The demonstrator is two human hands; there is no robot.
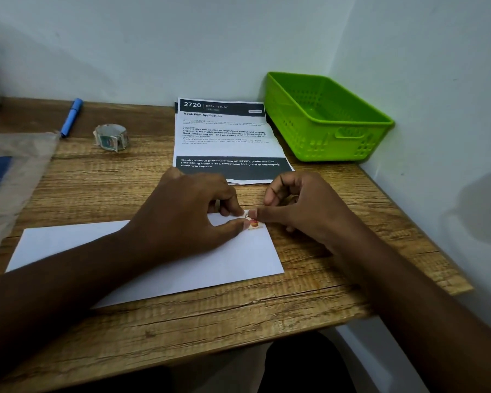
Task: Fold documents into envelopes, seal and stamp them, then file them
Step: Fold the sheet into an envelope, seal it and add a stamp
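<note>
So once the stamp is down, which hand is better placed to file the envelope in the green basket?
Probably the right hand: it sits at the envelope corner nearest the green basket, which stands far right. The left hand would cross over.

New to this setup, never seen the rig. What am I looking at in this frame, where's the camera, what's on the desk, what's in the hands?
There is no machine: a person works bare-handed, filmed by one wide-angle camera on their head, looking down. On the wooden desk lies a white envelope. The left hand and right hand both pinch a small stamp at its top right corner. Behind lie a printed sheet, a green basket, a roll of stamps and a blue pen.
</note>
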